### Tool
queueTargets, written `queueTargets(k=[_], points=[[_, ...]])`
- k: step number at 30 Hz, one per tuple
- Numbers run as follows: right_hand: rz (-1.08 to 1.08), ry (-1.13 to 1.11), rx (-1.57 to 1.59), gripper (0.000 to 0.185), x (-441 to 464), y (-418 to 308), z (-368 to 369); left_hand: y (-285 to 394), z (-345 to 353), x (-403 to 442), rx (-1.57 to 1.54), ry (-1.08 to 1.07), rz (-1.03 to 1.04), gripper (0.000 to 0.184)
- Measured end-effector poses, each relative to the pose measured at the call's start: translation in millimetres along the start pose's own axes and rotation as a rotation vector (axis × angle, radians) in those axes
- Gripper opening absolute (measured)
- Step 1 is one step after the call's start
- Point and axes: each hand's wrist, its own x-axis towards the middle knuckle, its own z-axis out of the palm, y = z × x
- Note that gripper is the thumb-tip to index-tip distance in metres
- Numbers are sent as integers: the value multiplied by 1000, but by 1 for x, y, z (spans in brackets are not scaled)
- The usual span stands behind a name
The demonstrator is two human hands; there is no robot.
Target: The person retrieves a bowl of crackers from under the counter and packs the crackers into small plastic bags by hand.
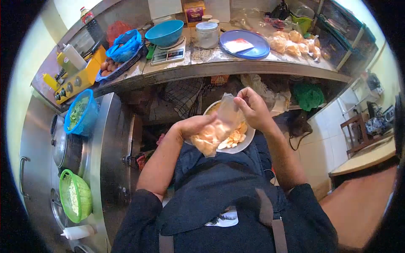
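Note:
A clear plastic bag (207, 139) bulges at its lower end with pale orange pieces, whose exact kind I cannot make out. My left hand (195, 125) holds the filled part from the side, its fingers partly hidden by the plastic. At the bag's upper end, my right hand (254, 109) pinches the loose plastic between thumb and fingers. Below both hands, a pale round bowl (249, 141) rests at my lap. Similar pieces (234, 138), cream to orange, lie in the bowl; the bag and my hands cover part of it.
Several filled plastic bags (291, 43) lie on the counter ahead, beside a blue lid (259, 51). A digital scale (168, 55) carries a blue bowl (165, 34). Leftward, a blue basket (89, 116) and a green basket (85, 198) stand on a steel surface.

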Motion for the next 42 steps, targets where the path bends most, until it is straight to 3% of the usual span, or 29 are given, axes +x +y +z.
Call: queueTargets(k=[2, 3, 5, 7, 8, 9, 11, 13, 15, 16, 17, 18, 20, 21, 24, 25, 26, 27, 31, 32, 34, 38, 40, 42], points=[[-13, 38, 1, 13, 3, 2, 2, -2, -1, -2, 236, 55, -35, 52], [-44, 77, -104, 15, 0, -4, 2, -3, -3, -1, 224, 33, -63, 37], [-114, 154, -314, 24, -9, -27, -1, -12, -13, 6, 233, 66, -96, 39], [-661, 51, -574, 49, -19, -52, 2, -9, -16, 8, 117, 83, -157, 40], [-683, -141, -639, 77, -28, -68, 9, -10, -19, 8, 325, 39, 1, 41], [-682, -265, -781, 87, -40, -75, 19, -12, -25, 10, 528, -8, 158, 43], [-682, -391, -1012, 98, -47, -72, 25, -22, -47, 22, 708, -19, 182, 52], [-697, -398, -1194, 102, -42, -48, 28, -6, -34, 15, 793, 16, 58, 40], [-369, -504, -928, 97, -33, -35, 24, 12, -20, 9, 1045, 55, -8, 39], [-202, -552, -785, 94, -31, -27, 23, 13, -24, 10, 896, 109, -103, 41], [-304, -435, -761, 87, -31, -18, 26, 16, -23, 9, 745, 157, -198, 43], [-257, -418, -773, 83, -32, -12, 26, 19, -19, 9, 595, 201, -292, 46], [-164, -385, -796, 74, -32, -4, 28, 19, -17, 4, 388, 192, -241, 55], [-372, -278, -646, 52, -32, 5, 28, 17, -25, 3, 357, 212, -225, 55], [-74, -381, -867, 29, -28, 8, 23, 0, -49, 4, 199, 212, -80, 47], [-101, -320, -848, 15, -28, 8, 21, -10, -62, 1, 83, 209, -62, 43], [-98, -293, -864, 14, -28, 9, 20, -17, -69, -4, -32, 205, -44, 40], [-93, -266, -879, 13, -29, 10, 20, -22, -66, -13, 53, 312, 40, 31], [-108, -145, -876, 14, -31, 27, 28, -43, -43, -18, 233, 303, 139, 21], [-119, -131, -855, 14, -31, 29, 31, -49, -39, -17, 310, 295, 124, 35], [-144, -107, -813, 15, -31, 32, 37, -49, 9, -13, 208, 325, 381, 42], [-205, -129, -698, 20, -43, 39, 55, -80, 23, 24, 138, 535, 531, 62], [-261, -153, -638, 20, -47, 46, 58, -76, 15, 29, 195, 354, 602, 62], [-258, -189, -596, 19, -51, 42, 60, -75, 10, 27, 148, 303, 557, 63]])
